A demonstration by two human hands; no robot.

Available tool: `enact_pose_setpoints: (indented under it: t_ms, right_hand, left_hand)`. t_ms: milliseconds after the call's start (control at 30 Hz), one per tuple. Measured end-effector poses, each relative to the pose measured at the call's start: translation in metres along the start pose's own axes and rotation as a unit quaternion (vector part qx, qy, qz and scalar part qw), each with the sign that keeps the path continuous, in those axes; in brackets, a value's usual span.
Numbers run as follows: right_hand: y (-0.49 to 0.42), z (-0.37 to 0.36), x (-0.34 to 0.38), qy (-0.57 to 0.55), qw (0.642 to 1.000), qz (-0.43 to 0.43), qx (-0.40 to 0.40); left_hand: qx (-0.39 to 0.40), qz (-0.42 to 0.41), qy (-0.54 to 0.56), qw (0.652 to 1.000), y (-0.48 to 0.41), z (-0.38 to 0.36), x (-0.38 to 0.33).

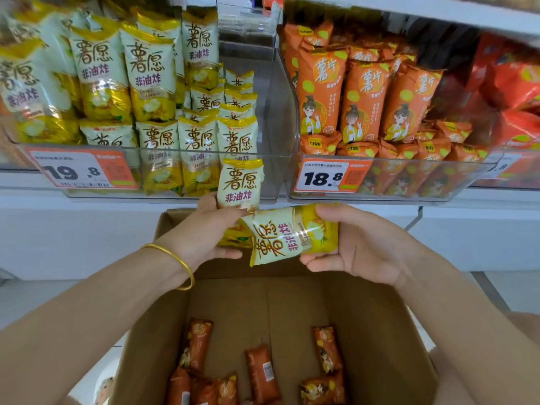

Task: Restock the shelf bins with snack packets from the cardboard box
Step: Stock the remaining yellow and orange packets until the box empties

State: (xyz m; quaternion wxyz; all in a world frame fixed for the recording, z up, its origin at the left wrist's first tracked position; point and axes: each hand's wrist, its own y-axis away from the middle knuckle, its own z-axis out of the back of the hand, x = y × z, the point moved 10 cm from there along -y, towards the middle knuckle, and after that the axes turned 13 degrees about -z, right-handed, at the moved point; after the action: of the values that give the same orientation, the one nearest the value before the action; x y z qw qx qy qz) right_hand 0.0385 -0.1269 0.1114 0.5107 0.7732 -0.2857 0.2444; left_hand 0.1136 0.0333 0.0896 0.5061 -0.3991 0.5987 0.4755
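In the head view I hold two packets, one in each hand, above the near box and in front of the far shelf. My left hand [210, 232], with one thin gold bangle [175, 258] on the wrist, has thumb and fingers curled around the lower part of an upright white-and-yellow foil snack packet [239, 185]. It reads 薯愿 and 非油炸. A yellow edge of something more shows under this hand, but I cannot count it. My right hand [359, 244] pinches the yellow end of a second, sideways white-and-yellow packet [286, 238] with the same writing, thumb on top and fingers below. The two packets touch.

The open brown cardboard box [380, 331] has at least six small orange-brown packets [261, 372] on its bottom.

On the shelf stand two clear plastic bins. The left bin [274, 127] holds many white-and-yellow 薯愿 packets, and its orange price label [79, 171] reads 19.8. The right bin [409, 182] holds orange packets [362, 100] marked 薯片. Three of them stand tall in front, each with a drawn figure. Its label [330, 176] reads 18.8.
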Motion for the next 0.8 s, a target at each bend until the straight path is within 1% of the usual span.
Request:
enact_pose_setpoints:
  t_ms: [67, 167, 200, 300, 400, 467, 567, 633, 700, 800]
  right_hand:
    - [0.000, 0.000, -0.002, -0.050, 0.999, 0.005, 0.010]
    - [-0.001, 0.007, 0.000, -0.059, 0.997, 0.031, -0.042]
    - [-0.002, 0.006, 0.002, -0.060, 0.996, 0.043, -0.048]
    - [-0.005, -0.007, 0.005, -0.068, 0.995, 0.075, -0.006]
    - [-0.001, -0.019, 0.005, 0.034, 0.994, 0.100, 0.002]
    - [0.005, -0.028, 0.004, 0.075, 0.991, 0.113, 0.004]
    - [0.010, -0.042, 0.002, 0.084, 0.989, 0.122, 0.021]
    - [0.013, -0.047, 0.008, 0.090, 0.986, 0.141, 0.014]
    - [0.017, -0.050, 0.024, 0.119, 0.976, 0.180, 0.002]
    - [0.020, -0.066, 0.055, 0.139, 0.961, 0.237, 0.015]
  left_hand:
    - [-0.008, 0.015, 0.040, 0.999, 0.002, -0.003, 0.002]
    - [0.017, 0.006, 0.056, 0.998, 0.011, -0.011, -0.001]
    - [0.028, 0.002, 0.059, 0.998, 0.014, -0.014, -0.003]
    - [0.043, -0.008, 0.066, 0.997, 0.019, -0.019, -0.007]
    - [0.045, -0.049, 0.016, 0.998, 0.022, -0.016, -0.015]
    - [0.053, -0.079, -0.023, 0.995, 0.028, -0.017, -0.022]
    - [0.065, -0.107, -0.067, 0.990, 0.036, -0.022, -0.028]
    - [0.066, -0.137, -0.098, 0.984, 0.038, -0.022, -0.036]
    - [0.060, -0.185, -0.128, 0.972, 0.038, -0.017, -0.054]
    - [0.058, -0.231, -0.168, 0.957, 0.028, -0.009, -0.084]
